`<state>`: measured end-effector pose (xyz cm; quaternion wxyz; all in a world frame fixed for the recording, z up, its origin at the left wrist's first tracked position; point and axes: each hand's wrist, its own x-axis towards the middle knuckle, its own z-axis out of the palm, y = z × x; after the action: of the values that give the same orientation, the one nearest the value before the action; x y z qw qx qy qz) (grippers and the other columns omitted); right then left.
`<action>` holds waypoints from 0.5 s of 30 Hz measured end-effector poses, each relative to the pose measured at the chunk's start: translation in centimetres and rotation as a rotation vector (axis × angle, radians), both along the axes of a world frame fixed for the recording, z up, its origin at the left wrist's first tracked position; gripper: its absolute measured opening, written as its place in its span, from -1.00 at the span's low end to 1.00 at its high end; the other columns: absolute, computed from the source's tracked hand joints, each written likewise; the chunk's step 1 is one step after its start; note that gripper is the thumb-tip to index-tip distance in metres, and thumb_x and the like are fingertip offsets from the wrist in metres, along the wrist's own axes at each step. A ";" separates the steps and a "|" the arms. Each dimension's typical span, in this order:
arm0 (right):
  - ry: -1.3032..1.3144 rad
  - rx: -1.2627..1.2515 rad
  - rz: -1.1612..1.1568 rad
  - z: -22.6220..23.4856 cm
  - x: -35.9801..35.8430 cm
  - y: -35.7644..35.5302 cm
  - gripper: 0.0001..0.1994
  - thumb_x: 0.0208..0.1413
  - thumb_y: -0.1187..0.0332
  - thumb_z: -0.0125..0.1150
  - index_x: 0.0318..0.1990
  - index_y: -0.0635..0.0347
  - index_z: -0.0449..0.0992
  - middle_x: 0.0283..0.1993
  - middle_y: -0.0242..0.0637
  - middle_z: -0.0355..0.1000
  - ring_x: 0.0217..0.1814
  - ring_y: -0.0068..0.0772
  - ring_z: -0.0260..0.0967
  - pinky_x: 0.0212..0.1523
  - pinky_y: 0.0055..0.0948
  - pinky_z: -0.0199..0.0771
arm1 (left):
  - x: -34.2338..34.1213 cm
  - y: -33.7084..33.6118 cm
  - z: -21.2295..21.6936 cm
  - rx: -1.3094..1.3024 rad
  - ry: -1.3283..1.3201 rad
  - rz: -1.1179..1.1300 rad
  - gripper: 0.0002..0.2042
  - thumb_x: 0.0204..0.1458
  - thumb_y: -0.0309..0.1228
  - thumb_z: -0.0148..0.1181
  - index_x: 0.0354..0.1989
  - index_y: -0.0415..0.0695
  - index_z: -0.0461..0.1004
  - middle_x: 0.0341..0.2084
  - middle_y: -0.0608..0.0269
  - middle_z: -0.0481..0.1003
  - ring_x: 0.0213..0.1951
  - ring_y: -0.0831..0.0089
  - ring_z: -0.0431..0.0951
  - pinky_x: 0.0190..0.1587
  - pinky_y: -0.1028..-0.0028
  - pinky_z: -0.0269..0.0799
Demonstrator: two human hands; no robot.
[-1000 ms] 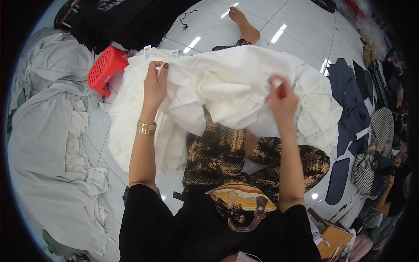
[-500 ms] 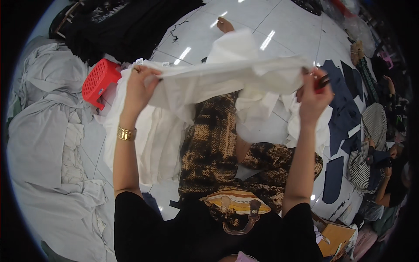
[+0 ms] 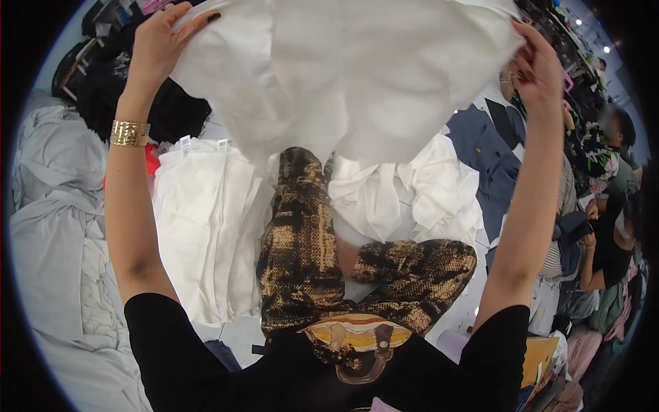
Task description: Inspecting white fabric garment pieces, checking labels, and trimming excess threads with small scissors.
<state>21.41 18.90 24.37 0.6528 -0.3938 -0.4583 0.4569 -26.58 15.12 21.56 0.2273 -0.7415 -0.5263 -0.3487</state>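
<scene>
A thin white garment piece [image 3: 343, 75] is spread wide in front of me, its lower edge hanging above my knees. My left hand [image 3: 163, 42] pinches its left corner between thumb and fingers. At the opposite corner, my right hand [image 3: 539, 65] grips the cloth; its inner fingers are partly shadowed. The top of the cloth runs out of view. Below it, to the left of my patterned trouser leg, lies a stack of folded white garments [image 3: 199, 226] with small tags. A loose pile of white cloth [image 3: 439, 185] lies to the right.
Grey cloth [image 3: 51, 226] covers the far left. A red stool [image 3: 151, 159] shows partly behind my left forearm. Dark navy pieces [image 3: 484, 154] lie beyond the loose pile. Co-workers sit at the right, one in a black top [image 3: 611, 237]. Black cloth [image 3: 103, 103] lies at upper left.
Both hands have moved up and outward, opening the folded white piece into a broad sheet. The dark and red thing in my right hand no longer shows clearly.
</scene>
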 end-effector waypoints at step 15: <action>-0.198 0.197 0.548 3.2 -24.0 -0.9 -0.85 0.10 0.35 0.01 -0.23 0.18 0.42 -0.39 -0.46 0.46 -0.81 -0.81 -0.04 -0.80 -0.78 -0.05 | -17.9 -21.0 5.9 0.082 -0.138 0.483 -0.75 0.02 -0.32 0.06 -0.15 -0.16 0.41 -0.41 0.24 0.45 -0.33 0.53 0.41 -0.27 0.56 0.31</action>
<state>-2.54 17.98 27.59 0.4924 -0.2332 -0.6510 0.5285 -44.45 -5.88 27.42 0.2973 -0.5589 -0.6879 -0.3551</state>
